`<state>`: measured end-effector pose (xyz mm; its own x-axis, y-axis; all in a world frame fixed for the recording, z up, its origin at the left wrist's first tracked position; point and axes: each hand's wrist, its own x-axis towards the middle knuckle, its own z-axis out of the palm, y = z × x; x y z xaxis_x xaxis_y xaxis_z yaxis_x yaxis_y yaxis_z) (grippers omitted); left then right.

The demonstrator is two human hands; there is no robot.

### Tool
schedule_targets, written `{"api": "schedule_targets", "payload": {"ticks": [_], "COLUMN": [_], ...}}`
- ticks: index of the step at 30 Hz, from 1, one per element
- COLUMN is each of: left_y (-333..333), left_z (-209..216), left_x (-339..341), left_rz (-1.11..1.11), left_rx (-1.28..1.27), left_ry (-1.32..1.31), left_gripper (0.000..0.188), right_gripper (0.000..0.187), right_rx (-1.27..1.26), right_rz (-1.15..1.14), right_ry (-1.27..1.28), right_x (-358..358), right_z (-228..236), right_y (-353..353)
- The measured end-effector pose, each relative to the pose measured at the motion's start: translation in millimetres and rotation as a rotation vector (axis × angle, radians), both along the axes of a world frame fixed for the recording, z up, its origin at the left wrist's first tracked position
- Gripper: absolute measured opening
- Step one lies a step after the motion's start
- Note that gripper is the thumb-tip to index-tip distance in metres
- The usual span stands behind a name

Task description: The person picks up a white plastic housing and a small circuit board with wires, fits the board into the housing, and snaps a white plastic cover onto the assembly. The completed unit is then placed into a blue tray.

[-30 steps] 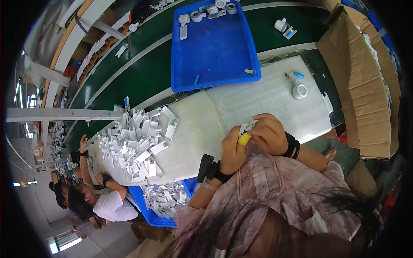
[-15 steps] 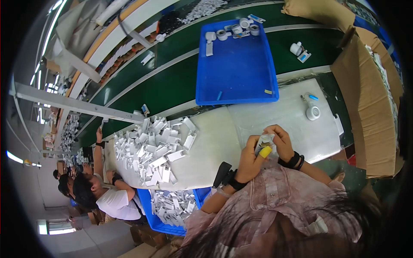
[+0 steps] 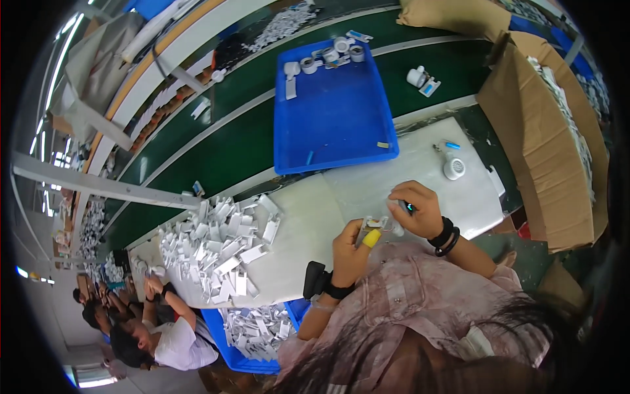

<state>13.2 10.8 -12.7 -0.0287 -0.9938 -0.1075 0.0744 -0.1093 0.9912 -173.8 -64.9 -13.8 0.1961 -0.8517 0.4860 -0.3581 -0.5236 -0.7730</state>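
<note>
My left hand (image 3: 351,253), its thumb capped with a yellow finger cot (image 3: 371,238), pinches a small white plastic housing (image 3: 375,224) over the near edge of the worktop. Just right of it is my right hand (image 3: 421,209), fingers curled round a small part (image 3: 408,207) that shows dark with a blue-green glint. A pale bit shows between the hands, too blurred to name. Beyond my right hand, a white round-headed device (image 3: 453,167) with a blue piece at its end lies on the pale worktop mat (image 3: 420,154).
A heap of white plastic housings (image 3: 223,246) covers the worktop's left, with a blue bin (image 3: 246,363) of more below. Ahead, a blue tray (image 3: 335,118) holds several round white devices. Right stands a cardboard box (image 3: 531,144). A co-worker (image 3: 174,341) sits at left.
My hands have moved apart; the right has drawn back from the housing with a small part in its fingers. The view has shifted a little. The co-worker's raised arm has come down.
</note>
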Motion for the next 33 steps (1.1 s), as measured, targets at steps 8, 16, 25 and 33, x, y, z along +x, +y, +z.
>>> {"api": "schedule_targets", "payload": {"ticks": [8, 16, 25, 33], "left_y": [-0.8, 1.2, 0.5, -2.2], "left_z": [6.8, 9.0, 9.5, 8.9], "left_x": [-2.0, -4.3, -2.7, -4.3], "left_rz": [-0.031, -0.037, -0.046, -0.043], "left_rx": [0.040, -0.007, 0.068, 0.067], "left_ry": [0.051, 0.040, 0.072, 0.123], "left_gripper": [0.024, 0.023, 0.023, 0.021], "right_gripper": [0.015, 0.014, 0.017, 0.017], "right_rx": [-0.065, -0.056, 0.005, 0.010], "right_rz": [-0.012, -0.013, 0.031, 0.026], "right_ry": [0.028, 0.021, 0.029, 0.025], "right_x": [-2.6, -4.8, -7.1, -7.4], "right_z": [5.1, 3.2, -0.4, -2.9], "right_y": [3.5, 7.5, 8.8, 7.2]}}
